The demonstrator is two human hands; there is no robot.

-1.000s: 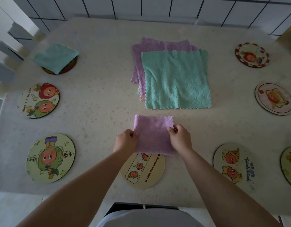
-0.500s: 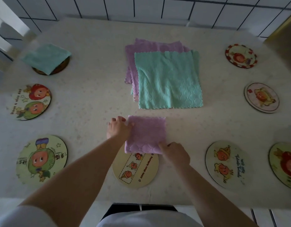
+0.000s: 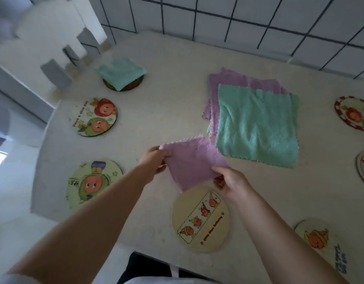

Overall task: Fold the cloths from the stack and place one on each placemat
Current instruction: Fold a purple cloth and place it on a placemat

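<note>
- Above the near table (image 3: pixel 160 83) edge, the left hand (image 3: pixel 154 163) and right hand (image 3: pixel 231 181) are pinching opposite corners of a folded purple cloth (image 3: pixel 192 163).
- The cloth is hanging just over the nearest round placemat (image 3: pixel 200 221).
- Behind it, the cloth stack (image 3: pixel 257 124) is lying teal-topped.
- A folded teal cloth (image 3: pixel 120 72) is resting on a far-left placemat (image 3: pixel 136 85).
</note>
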